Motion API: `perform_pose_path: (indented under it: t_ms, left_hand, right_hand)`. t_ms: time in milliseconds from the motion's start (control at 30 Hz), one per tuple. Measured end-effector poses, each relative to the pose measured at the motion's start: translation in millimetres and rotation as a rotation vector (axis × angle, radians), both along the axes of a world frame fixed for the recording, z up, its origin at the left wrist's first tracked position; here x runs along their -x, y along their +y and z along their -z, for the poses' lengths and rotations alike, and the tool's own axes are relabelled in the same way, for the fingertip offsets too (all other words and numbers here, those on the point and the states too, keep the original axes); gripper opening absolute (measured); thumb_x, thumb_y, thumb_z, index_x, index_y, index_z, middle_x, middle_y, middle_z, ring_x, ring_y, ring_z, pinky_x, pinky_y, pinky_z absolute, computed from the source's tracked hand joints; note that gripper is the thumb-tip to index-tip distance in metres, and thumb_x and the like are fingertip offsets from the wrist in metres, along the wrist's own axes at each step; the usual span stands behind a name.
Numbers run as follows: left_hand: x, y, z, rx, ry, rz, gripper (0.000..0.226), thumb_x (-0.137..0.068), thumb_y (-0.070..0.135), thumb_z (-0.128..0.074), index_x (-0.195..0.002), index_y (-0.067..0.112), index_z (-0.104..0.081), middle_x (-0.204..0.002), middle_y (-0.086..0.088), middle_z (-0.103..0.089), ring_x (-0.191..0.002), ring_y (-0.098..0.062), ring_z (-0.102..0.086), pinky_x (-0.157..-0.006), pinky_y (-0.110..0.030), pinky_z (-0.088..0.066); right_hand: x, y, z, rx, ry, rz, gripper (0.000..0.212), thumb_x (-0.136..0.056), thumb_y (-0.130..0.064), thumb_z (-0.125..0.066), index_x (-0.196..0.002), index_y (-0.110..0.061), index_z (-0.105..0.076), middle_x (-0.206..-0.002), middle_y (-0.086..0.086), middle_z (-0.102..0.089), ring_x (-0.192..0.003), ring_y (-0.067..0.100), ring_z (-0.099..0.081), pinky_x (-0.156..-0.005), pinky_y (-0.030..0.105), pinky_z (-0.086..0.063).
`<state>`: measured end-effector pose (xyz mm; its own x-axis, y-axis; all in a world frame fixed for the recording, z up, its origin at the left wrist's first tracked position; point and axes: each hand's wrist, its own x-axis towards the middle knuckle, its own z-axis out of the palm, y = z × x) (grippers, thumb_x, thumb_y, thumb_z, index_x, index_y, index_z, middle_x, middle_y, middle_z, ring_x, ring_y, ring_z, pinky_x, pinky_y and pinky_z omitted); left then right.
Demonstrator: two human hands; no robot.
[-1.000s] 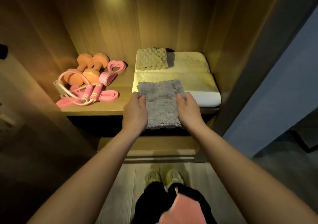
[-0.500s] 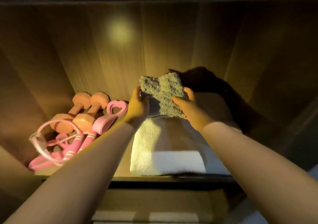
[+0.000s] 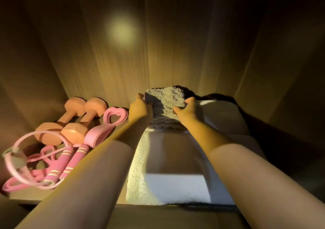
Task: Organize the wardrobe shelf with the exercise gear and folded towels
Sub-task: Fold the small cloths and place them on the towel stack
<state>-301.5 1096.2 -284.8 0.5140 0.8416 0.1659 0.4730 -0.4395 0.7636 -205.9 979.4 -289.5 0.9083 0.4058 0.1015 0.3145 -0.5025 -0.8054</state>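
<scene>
Towels take up the right half of the wooden wardrobe shelf: a large folded cream terry towel runs from the front edge toward the back, and on its far end sits a small stack of grey nubbly folded cloths. I have my left hand clamped on the stack's left side and my right hand clamped on its right side, fingers curled over the top cloth, pressing it down near the back wall. I cannot tell how many cloths are in the stack.

On the shelf's left half the exercise gear lies grouped: two peach-orange dumbbells side by side toward the back left corner, a pink looped resistance band just beside them, and a pink skipping rope with striped handles coiled at the front left corner.

I judge the job nearly finished. Gear and towels occupy separate halves, and the top cloth looks about placed. What remains, I think, is letting go, squaring the stack's edges, and perhaps tidying the rope's loose coil, which spills toward the front edge.
</scene>
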Motion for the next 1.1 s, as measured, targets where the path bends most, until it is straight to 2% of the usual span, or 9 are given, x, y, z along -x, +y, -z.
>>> perform_pose_path:
  t_ms: [100,267,400,500,567,633,667,800,1100]
  left_hand:
    - [6,-7,1,-0.2,0.012,0.017,0.047,-0.096,0.023,-0.052,-0.139,0.012,-0.038,-0.135,-0.016,-0.048,-0.117,-0.037,-0.051,-0.088,-0.044,-0.044]
    - [36,-28,-3,-0.291,-0.018,0.056,0.045,-0.101,0.032,-0.042,-0.14,0.01,-0.039,-0.137,-0.018,-0.045,-0.122,-0.036,-0.044,-0.094,-0.044,-0.037]
    - [75,-60,-20,-0.321,0.229,0.104,0.051,-0.101,0.038,-0.039,-0.144,0.011,-0.033,-0.143,-0.015,-0.04,-0.128,-0.035,-0.04,-0.094,-0.046,-0.04]
    - [109,-91,-32,-0.313,0.564,0.134,0.063,-0.1,0.048,-0.032,-0.153,0.017,-0.017,-0.159,-0.009,-0.018,-0.144,-0.033,-0.02,-0.11,-0.05,-0.033]
    - [135,-114,-37,-0.337,0.673,0.164,0.065,-0.1,0.05,-0.029,-0.154,0.018,-0.013,-0.162,-0.009,-0.01,-0.147,-0.031,-0.013,-0.114,-0.052,-0.026]
    - [164,-140,-41,-0.369,0.725,0.174,0.064,-0.099,0.051,-0.03,-0.153,0.018,-0.018,-0.161,-0.011,-0.012,-0.146,-0.031,-0.016,-0.113,-0.053,-0.024]
    - [178,-153,-43,-0.386,0.748,0.183,0.063,-0.099,0.052,-0.03,-0.152,0.019,-0.02,-0.161,-0.011,-0.013,-0.146,-0.031,-0.016,-0.113,-0.053,-0.024]
    - [239,-213,-40,-0.426,0.704,0.261,0.058,-0.099,0.051,-0.032,-0.148,0.021,-0.027,-0.157,-0.009,-0.023,-0.144,-0.029,-0.022,-0.113,-0.055,-0.02]
    - [361,-337,16,-0.264,0.622,0.371,0.06,-0.099,0.052,-0.037,-0.151,0.025,-0.025,-0.16,-0.001,-0.02,-0.148,-0.022,-0.014,-0.119,-0.053,-0.01]
  right_hand:
    - [7,-9,2,0.097,-0.181,0.006,0.049,-0.092,-0.036,-0.062,-0.134,-0.016,-0.043,-0.129,0.014,-0.052,-0.112,0.036,-0.054,-0.079,0.038,-0.049]
    - [30,-50,-14,0.272,-0.386,-0.07,0.049,-0.099,-0.042,-0.045,-0.142,-0.018,-0.04,-0.14,0.014,-0.046,-0.126,0.036,-0.043,-0.095,0.044,-0.042]
    - [64,-93,-35,0.548,-0.401,-0.189,0.052,-0.101,-0.046,-0.037,-0.147,-0.024,-0.031,-0.152,0.01,-0.031,-0.138,0.033,-0.029,-0.109,0.048,-0.027]
    - [91,-130,-49,0.775,-0.299,-0.293,0.057,-0.102,-0.05,-0.028,-0.153,-0.027,-0.017,-0.162,0.003,-0.01,-0.148,0.027,-0.009,-0.117,0.051,-0.013]
    - [113,-159,-55,0.858,-0.3,-0.321,0.061,-0.101,-0.053,-0.025,-0.155,-0.027,-0.014,-0.161,0.006,-0.016,-0.148,0.029,-0.014,-0.117,0.053,-0.015]
    - [138,-188,-57,0.857,-0.362,-0.315,0.059,-0.1,-0.054,-0.027,-0.152,-0.024,-0.023,-0.155,0.008,-0.03,-0.142,0.031,-0.026,-0.113,0.053,-0.022]
    - [152,-203,-56,0.844,-0.385,-0.311,0.057,-0.1,-0.053,-0.029,-0.149,-0.023,-0.027,-0.154,0.008,-0.03,-0.141,0.031,-0.026,-0.111,0.052,-0.023]
    - [204,-260,-47,0.784,-0.332,-0.36,0.057,-0.101,-0.051,-0.029,-0.151,-0.023,-0.025,-0.16,0.007,-0.019,-0.146,0.03,-0.015,-0.115,0.052,-0.015]
    - [328,-374,7,0.713,-0.272,-0.473,0.059,-0.1,-0.053,-0.035,-0.152,-0.027,-0.024,-0.161,0.001,-0.019,-0.15,0.024,-0.01,-0.118,0.051,-0.009]
